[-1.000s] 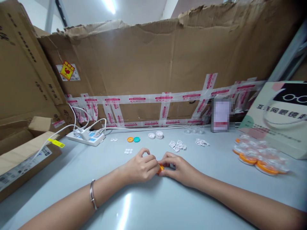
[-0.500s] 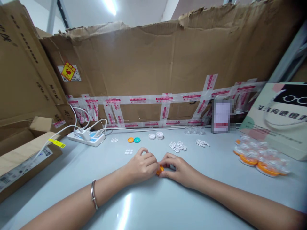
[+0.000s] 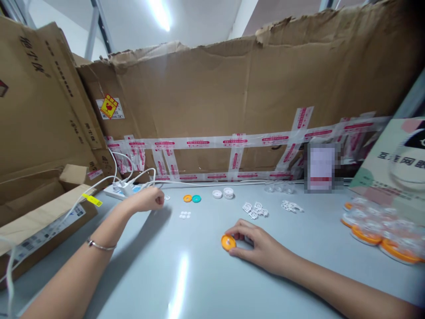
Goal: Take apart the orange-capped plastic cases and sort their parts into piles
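My right hand [image 3: 254,241] grips the edge of a round orange plastic disc [image 3: 228,243] between thumb and fingers. A small pale piece shows at the disc's middle. My left hand [image 3: 149,199], a bracelet on its wrist, is closed over the table beside the small white round pieces [image 3: 167,198] at the back left. Its fingertips are turned away, so what they hold, if anything, is hidden. Between the hands lie small white discs [image 3: 185,215], an orange ring [image 3: 187,198], a teal ring [image 3: 196,199] and white round caps [image 3: 228,192].
White cut-out parts [image 3: 255,210] and more white parts [image 3: 291,206] lie right of centre. Clear domes [image 3: 279,188] stand behind them. Several orange-based clear pieces [image 3: 381,232] cluster at right. A power strip [image 3: 114,191] and cardboard box [image 3: 49,230] stand at left.
My left hand has let go of the orange disc and moved left and back to the small white pieces. My right hand still holds the disc, now with its face showing. The view has shifted.
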A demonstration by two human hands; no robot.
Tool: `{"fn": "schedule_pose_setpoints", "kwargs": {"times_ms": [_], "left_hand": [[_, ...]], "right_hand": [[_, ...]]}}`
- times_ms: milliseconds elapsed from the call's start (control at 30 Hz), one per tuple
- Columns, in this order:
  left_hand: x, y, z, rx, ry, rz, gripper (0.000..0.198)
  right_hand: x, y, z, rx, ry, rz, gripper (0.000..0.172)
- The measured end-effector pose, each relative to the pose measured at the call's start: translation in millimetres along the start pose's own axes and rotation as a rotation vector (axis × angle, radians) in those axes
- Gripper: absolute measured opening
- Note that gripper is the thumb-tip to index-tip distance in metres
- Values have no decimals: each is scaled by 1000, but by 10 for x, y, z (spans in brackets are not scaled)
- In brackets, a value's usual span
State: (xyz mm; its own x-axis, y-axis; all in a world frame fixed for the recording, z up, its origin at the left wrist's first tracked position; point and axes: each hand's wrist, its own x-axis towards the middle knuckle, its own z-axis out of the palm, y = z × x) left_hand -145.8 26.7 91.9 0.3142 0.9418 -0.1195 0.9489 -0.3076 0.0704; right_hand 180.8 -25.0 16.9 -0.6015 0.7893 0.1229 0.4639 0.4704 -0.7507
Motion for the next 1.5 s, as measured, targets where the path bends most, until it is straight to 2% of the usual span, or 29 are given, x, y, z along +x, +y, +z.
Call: {"fn": "schedule_pose_setpoints", "kwargs": {"times_ms": [133, 300, 633, 733, 867, 933, 967, 1033, 1100, 1200, 1333, 1500], "left_hand": [[16, -156, 100, -33, -99, -18, 14], [20, -162, 111, -71, -158, -48, 17], [0, -78, 63, -51, -116, -92, 17], [-3, 59, 24, -1, -27, -83, 20], [-14, 525, 106, 52, 196, 35, 27], [-41, 823, 237, 63, 444, 304, 20], [-61, 963, 317, 60, 532, 439, 16], [-102, 1192, 480, 95, 629, 676, 15], [-138, 1333, 611, 133, 683, 777, 16], [-162, 1406, 713, 130, 718, 792, 19], [-148, 1395, 735, 98, 750, 774, 18], [-53, 1222, 664, 94, 784, 778, 22]], "right_hand": [[-1, 19, 3, 4, 5, -30, 21], [-3, 37, 5, 6, 11, -51, 22], [-8, 24, -4, 29, 87, -45, 22], [-2, 22, -18, 35, 144, -36, 22], [3, 8, -37, 104, 201, -6, 23], [1, 7, -36, 155, 204, 8, 25], [-1, 10, -33, 177, 197, 2, 26], [-2, 20, -25, 213, 171, -35, 27], [-2, 29, -18, 239, 149, -76, 27], [-3, 30, -15, 262, 127, -101, 27], [-4, 31, -10, 265, 117, -104, 29], [-1, 72, 2, 287, 164, -56, 41]]}}
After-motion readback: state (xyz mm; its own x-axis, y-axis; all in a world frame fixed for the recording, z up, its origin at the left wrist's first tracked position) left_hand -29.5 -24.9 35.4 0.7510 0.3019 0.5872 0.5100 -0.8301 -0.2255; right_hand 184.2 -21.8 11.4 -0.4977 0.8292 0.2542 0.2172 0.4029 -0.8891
